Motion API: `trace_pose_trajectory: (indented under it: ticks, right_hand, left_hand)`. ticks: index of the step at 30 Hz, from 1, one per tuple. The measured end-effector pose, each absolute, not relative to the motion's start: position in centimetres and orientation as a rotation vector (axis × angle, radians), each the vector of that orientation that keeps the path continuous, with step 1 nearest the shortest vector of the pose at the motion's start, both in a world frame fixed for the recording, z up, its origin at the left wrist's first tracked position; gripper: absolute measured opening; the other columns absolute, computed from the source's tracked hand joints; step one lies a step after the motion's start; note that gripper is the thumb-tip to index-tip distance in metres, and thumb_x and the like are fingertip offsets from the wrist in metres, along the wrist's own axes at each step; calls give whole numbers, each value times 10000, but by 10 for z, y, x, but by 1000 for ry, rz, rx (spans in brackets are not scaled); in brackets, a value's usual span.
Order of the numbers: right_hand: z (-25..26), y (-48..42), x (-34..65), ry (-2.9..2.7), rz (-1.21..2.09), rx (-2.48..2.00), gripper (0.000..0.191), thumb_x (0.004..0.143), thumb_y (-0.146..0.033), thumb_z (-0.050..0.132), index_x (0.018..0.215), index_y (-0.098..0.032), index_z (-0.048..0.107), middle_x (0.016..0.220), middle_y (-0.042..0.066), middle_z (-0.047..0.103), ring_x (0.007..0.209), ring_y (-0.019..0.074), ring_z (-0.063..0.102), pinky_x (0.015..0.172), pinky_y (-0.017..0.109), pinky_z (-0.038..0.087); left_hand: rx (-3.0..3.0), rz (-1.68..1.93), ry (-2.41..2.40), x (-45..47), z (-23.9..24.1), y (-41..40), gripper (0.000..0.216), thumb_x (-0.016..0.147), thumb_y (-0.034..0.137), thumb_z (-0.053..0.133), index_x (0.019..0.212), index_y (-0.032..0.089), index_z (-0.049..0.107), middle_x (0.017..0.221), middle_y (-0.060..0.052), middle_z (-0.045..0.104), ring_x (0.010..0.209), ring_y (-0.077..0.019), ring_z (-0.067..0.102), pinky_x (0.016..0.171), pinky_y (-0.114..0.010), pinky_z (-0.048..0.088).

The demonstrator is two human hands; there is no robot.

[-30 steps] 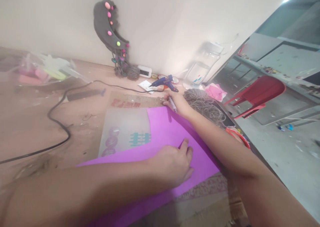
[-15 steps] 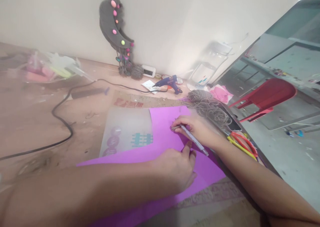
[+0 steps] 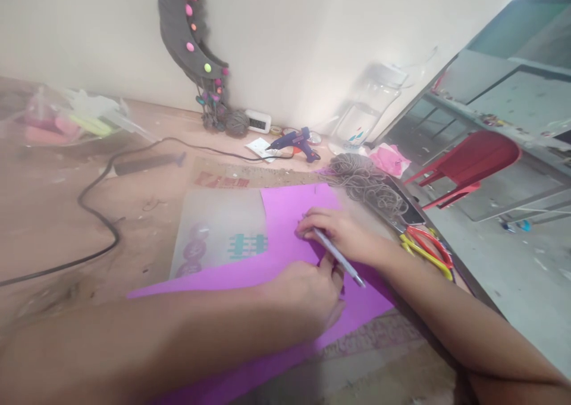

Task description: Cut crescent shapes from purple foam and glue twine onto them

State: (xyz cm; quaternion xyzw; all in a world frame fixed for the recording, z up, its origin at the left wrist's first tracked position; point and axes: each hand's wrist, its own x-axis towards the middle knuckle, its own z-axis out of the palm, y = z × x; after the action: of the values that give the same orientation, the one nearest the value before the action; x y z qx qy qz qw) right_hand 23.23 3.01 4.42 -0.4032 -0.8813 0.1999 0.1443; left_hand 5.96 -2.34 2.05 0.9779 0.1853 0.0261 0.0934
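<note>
A large purple sheet (image 3: 289,220) lies over the table in front of me. My right hand (image 3: 336,229) pinches a slim greyish pen (image 3: 341,256) low over the sheet. The pen slants, its back end pointing down and right toward me. Just left of and below the pen, my left hand (image 3: 310,301) rests on the sheet. Its fingers are curled and pressed down close together, and whatever may be under them is hidden. The pen's tip is mostly covered by the right-hand fingers.
Grey yarn (image 3: 366,185), a phone (image 3: 408,206) and red-and-yellow-handled scissors (image 3: 428,250) lie at the table's right edge. Behind are a glue gun (image 3: 294,143) with a long cord (image 3: 96,209), a water jar (image 3: 368,110) and a plastic bag (image 3: 66,122). A red chair (image 3: 477,161) stands beyond.
The view has shifted slightly, so everything sits a little further left. My right-hand fingers and the pen have moved slightly toward me over the sheet; the left hand stays pressed on it.
</note>
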Motion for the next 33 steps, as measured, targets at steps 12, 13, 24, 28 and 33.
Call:
trace_pose_trajectory:
  ticks: [12,13,24,28,33]
  right_hand:
    - [45,31,227,-2452,306,-1306,144,949,-184,543,971,-194,685,934,77,678,855,187,624,787,304,493]
    - [44,31,228,-2452,377,-1274,136,950,-195,547,973,-199,682,933,68,681,846,180,626,783,300,494]
    - [49,28,228,-2471,435,-1295,138,951,-189,546,974,-192,682,940,65,699,846,179,645,791,304,501]
    - [52,26,229,-2425,348,-1386,122,931,-174,568,963,-181,686,945,77,703,856,191,646,799,318,498]
    - [51,25,231,-2474,572,-1258,118,947,-206,557,965,-199,673,934,49,703,837,168,646,782,291,496]
  left_hand:
    - [2913,147,612,59,21,-25,512,981,407,388,1324,57,534,1154,-189,661,660,-223,690,506,-335,525]
    - [2911,142,602,59,21,-24,492,981,406,387,1295,69,558,1121,-171,670,658,-224,690,508,-333,525]
    - [2917,116,611,59,23,-24,515,987,417,375,1312,58,549,1151,-202,667,739,-241,711,535,-323,537]
    - [2947,180,617,59,20,-25,560,989,417,364,1381,37,486,1271,-247,614,724,-232,710,543,-335,546]
    - [2915,141,604,59,20,-25,516,986,399,379,1344,62,535,1208,-217,651,704,-236,706,532,-345,548]
